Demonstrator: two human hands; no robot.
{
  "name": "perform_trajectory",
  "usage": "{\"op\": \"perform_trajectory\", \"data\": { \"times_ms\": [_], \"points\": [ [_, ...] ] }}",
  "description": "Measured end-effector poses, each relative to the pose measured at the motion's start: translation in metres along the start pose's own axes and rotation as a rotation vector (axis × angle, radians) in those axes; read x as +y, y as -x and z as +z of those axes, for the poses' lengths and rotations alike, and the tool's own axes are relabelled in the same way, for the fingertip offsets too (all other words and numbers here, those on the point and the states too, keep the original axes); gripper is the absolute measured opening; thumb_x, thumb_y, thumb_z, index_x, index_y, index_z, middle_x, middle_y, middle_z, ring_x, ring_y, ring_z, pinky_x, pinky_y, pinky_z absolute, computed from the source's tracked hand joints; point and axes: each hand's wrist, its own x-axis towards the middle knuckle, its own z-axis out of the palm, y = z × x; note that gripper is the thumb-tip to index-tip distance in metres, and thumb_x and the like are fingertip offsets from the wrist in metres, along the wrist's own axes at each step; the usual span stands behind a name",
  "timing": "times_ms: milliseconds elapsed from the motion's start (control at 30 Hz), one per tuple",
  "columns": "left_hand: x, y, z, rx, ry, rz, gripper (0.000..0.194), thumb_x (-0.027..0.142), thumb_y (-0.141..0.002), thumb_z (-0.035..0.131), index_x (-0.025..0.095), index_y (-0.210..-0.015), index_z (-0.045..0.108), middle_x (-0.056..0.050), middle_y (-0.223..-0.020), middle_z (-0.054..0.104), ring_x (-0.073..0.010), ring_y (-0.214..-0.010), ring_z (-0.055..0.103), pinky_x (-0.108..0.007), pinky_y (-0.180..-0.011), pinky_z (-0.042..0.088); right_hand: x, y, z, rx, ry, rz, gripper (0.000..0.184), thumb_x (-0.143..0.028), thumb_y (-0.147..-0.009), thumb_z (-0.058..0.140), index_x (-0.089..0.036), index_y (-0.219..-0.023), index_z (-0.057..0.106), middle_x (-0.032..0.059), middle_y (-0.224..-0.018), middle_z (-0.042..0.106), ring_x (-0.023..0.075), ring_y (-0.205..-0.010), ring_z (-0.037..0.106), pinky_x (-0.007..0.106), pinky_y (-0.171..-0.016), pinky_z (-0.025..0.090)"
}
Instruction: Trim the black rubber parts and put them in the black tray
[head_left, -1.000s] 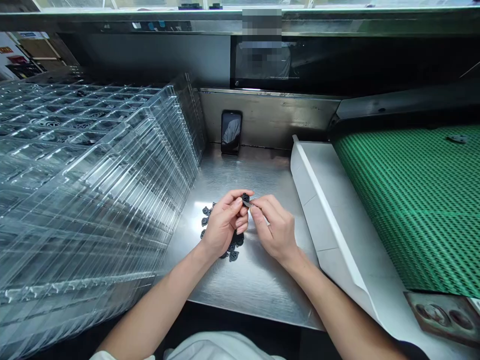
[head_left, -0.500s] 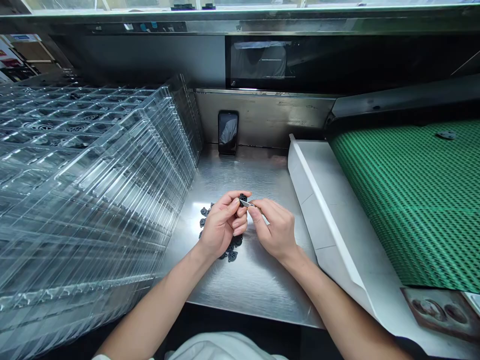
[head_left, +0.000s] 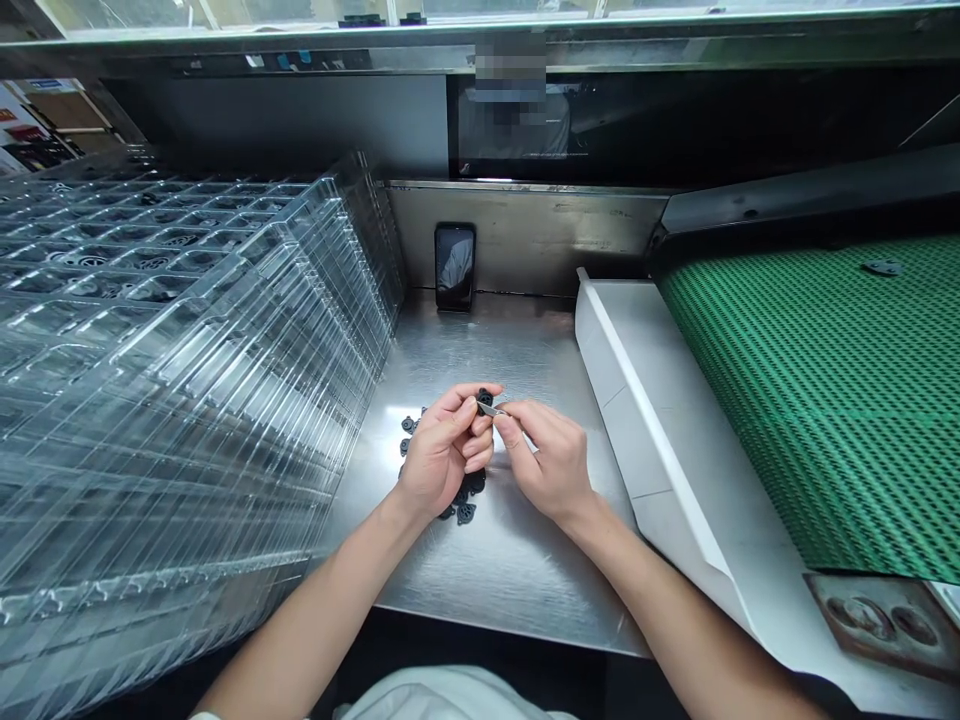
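Observation:
Between the thumb and fingers of my left hand (head_left: 442,450) is a small black part with holes (head_left: 486,397), held above the metal work surface (head_left: 525,590). My right hand (head_left: 551,455) is closed in a pinch on a small knife (head_left: 491,409), its short pointed blade directed left against the black part. Whether the blade is cutting in cannot be seen. Several similar black parts (head_left: 466,513) lie on the surface below and left of my left hand, which hides some of them.
Tall stacked clear plastic trays (head_left: 300,300), with black parts in the top pockets, stand at the left. A phone (head_left: 455,266) leans on the back wall. At the right runs a white trough (head_left: 652,420) beside a green conveyor belt (head_left: 847,400) carrying one dark part (head_left: 882,267).
The knife blade has tilted slightly against the black part. Both hands stay almost in place, and the part on the green belt sits slightly further left in view.

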Motion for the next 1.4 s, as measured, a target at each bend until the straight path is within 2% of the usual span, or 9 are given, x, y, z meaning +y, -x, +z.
{"op": "perform_trajectory", "data": {
  "times_ms": [467, 833, 1033, 1133, 1267, 1400],
  "points": [
    [-0.0016, -0.0001, -0.0018, -0.027, 0.026, -0.005, 0.025, 0.029, -0.094, 0.071, 0.016, -0.115, 0.072, 0.003, -0.072, 0.047, -0.0035, -0.052, 0.037, -0.014, -0.045, 0.033, -0.0026, -0.0002, -0.0012, -0.006, -0.007, -0.008, 0.024, -0.027, -0.108, 0.048, -0.021, -0.091, 0.064, 0.0038, -0.079, 0.067, 0.0187, -0.07, 0.06, 0.031, -0.068, 0.038],
    [0.0014, 0.0015, 0.0005, -0.029, 0.002, 0.017, 0.024, 0.029, -0.094, 0.07, 0.015, -0.113, 0.072, 0.002, -0.073, 0.046, -0.0036, -0.052, 0.037, -0.014, -0.045, 0.033, 0.0, -0.0004, -0.0014, 0.045, -0.001, -0.013, 0.022, -0.025, -0.107, 0.051, -0.019, -0.092, 0.065, 0.0017, -0.074, 0.062, 0.0165, -0.066, 0.056, 0.03, -0.065, 0.036],
    [0.0024, 0.0003, 0.0011, -0.021, 0.037, -0.001, 0.024, 0.027, -0.094, 0.069, 0.014, -0.113, 0.072, 0.002, -0.074, 0.045, -0.0038, -0.052, 0.036, -0.014, -0.044, 0.033, 0.0013, 0.0, -0.0043, 0.118, -0.215, 0.09, 0.021, -0.029, -0.108, 0.051, -0.02, -0.106, 0.07, 0.0006, -0.079, 0.062, 0.0167, -0.068, 0.056, 0.029, -0.066, 0.041],
    [0.0024, -0.001, 0.0007, -0.027, 0.072, -0.036, 0.023, 0.026, -0.094, 0.068, 0.013, -0.112, 0.072, 0.002, -0.075, 0.045, -0.0039, -0.052, 0.034, -0.014, -0.044, 0.033, 0.0018, -0.0013, -0.0034, 0.119, -0.298, 0.194, 0.026, -0.035, -0.108, 0.05, -0.02, -0.103, 0.071, 0.0, -0.077, 0.059, 0.0173, -0.072, 0.056, 0.029, -0.069, 0.042],
    [0.0022, -0.0019, -0.0009, -0.023, 0.112, -0.07, 0.021, 0.023, -0.094, 0.067, 0.012, -0.111, 0.072, 0.002, -0.075, 0.044, -0.004, -0.052, 0.034, -0.014, -0.043, 0.033, 0.0016, -0.0038, -0.0016, 0.112, -0.358, 0.329, 0.022, -0.038, -0.102, 0.06, -0.021, -0.097, 0.072, -0.0021, -0.073, 0.056, 0.0151, -0.065, 0.049, 0.028, -0.062, 0.037],
    [0.0009, -0.0016, -0.0016, -0.02, 0.093, -0.076, 0.022, 0.025, -0.093, 0.068, 0.013, -0.111, 0.072, 0.002, -0.074, 0.044, -0.004, -0.051, 0.035, -0.014, -0.044, 0.032, -0.0007, -0.0052, -0.0004, 0.082, -0.409, 0.357, 0.014, -0.034, -0.095, 0.067, -0.021, -0.092, 0.072, -0.0012, -0.079, 0.061, 0.0145, -0.066, 0.048, 0.028, -0.063, 0.037]
  ]
}}
